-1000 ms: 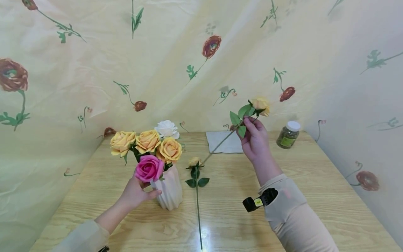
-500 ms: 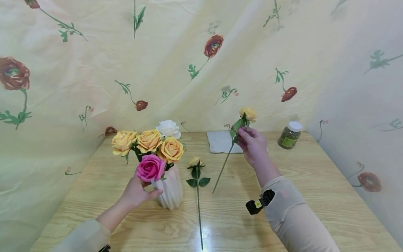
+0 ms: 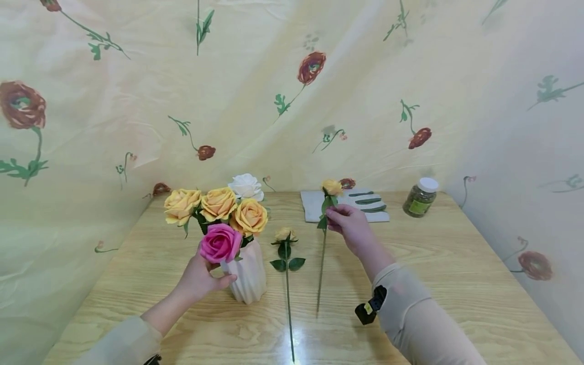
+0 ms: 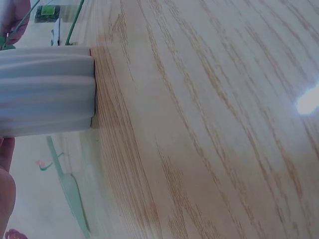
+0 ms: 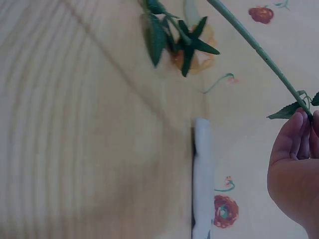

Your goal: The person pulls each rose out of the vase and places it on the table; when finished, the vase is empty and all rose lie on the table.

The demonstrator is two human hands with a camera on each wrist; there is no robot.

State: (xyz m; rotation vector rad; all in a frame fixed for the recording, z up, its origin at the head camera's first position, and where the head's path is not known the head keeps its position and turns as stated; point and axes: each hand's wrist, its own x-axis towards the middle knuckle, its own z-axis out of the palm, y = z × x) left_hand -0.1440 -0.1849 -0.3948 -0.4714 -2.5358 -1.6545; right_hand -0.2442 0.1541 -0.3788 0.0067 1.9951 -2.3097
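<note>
A white ribbed vase [image 3: 248, 274] [image 4: 47, 89] stands on the wooden table [image 3: 433, 263] with several roses in it: orange ones [image 3: 219, 204], a white one [image 3: 246, 185] and a pink one [image 3: 221, 243]. My left hand [image 3: 201, 279] grips the vase's left side. My right hand [image 3: 348, 225] [image 5: 294, 164] pinches a yellow rose's stem [image 3: 321, 263] [image 5: 259, 50] just under its bloom [image 3: 331, 187], holding it almost upright above the table. Another yellow rose [image 3: 284, 234] [image 5: 192, 47] lies flat between the vase and the held stem.
A grey cloth [image 3: 347, 203] with green stem pieces on it lies at the back of the table. A white-capped jar [image 3: 420, 196] stands at the back right. A floral sheet [image 3: 292, 91] hangs behind and at both sides.
My right hand has come down and to the left with the yellow rose, whose stem has swung from slanted to nearly upright. The left hand has stayed on the vase.
</note>
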